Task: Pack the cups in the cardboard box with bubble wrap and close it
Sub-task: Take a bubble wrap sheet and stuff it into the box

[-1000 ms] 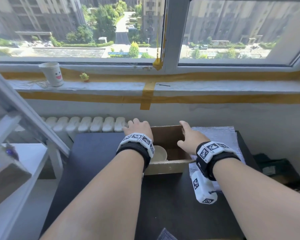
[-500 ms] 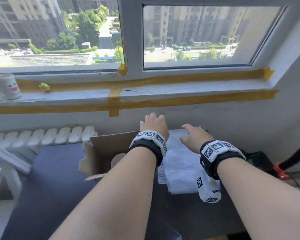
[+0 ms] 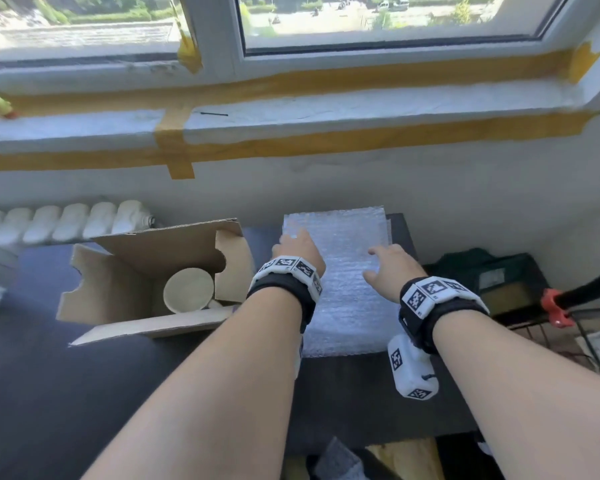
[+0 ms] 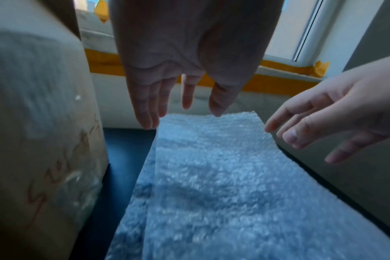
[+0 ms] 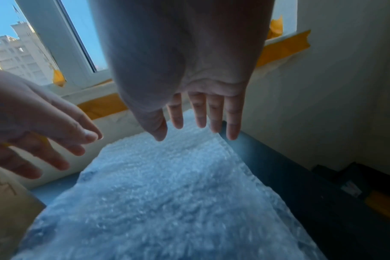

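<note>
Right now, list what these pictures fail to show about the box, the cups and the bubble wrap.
- cardboard box, head view: only one cup shows clearly; the near flap and left hand hide the rest of the inside.
- bubble wrap, head view: whether either hand touches it; the right hand seems above it.
- Left wrist view: the writing on the box is blurred.

High-rise flat: radiator (image 3: 66, 225), taped windowsill (image 3: 361, 109)

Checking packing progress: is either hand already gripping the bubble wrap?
No. In the left wrist view the left hand and right hand hover with straight fingers above the flat bubble wrap, holding nothing.
</note>
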Available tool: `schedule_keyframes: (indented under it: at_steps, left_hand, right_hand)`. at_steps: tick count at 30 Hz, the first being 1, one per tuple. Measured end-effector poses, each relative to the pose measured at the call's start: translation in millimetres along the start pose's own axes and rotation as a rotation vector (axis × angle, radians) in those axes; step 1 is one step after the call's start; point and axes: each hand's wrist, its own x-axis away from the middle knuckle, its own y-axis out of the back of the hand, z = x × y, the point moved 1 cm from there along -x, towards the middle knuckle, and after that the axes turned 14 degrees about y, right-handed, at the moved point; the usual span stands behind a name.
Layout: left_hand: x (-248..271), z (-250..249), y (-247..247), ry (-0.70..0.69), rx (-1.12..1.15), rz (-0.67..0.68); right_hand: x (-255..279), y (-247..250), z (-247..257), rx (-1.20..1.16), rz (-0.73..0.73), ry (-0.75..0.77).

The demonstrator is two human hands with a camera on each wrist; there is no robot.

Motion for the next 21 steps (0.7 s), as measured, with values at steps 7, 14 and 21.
schedule_keyframes:
  at_steps: [7,14,21]
  left_hand:
    - [-3.0,5.6,-21.0,0.152,0.049,0.097]
    - [-2.4,1.4,-9.2,0.056,0.165,0.035]
    - [12.1,-4.5,26.3,-0.027,0.166,0.069]
  right_hand:
    - [-10.0,-25.9,-17.1,-0.041,0.084,-0.023]
    - [-9.4,-18.7,-14.1,-0.049,0.007,-0.033]
    - [-1.6,17.7,0.9,-0.177,-0.144,-0.073]
